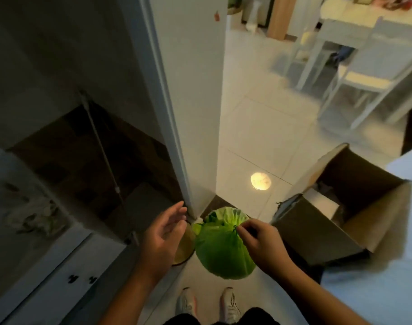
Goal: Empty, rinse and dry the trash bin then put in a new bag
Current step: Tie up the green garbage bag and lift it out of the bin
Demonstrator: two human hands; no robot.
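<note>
Head view shows the right hand (258,245) pinching the top of the green bag (221,252), while the left hand (164,233) hangs open, holding nothing.

No readable text, label, brand or number anywhere; cardboard box (336,212) faces blank; small red mark on door (217,15) illegible.

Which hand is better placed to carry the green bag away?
Right. The right hand already pinches the green bag at its gathered top; the left hand is open beside it, holding nothing.
</note>
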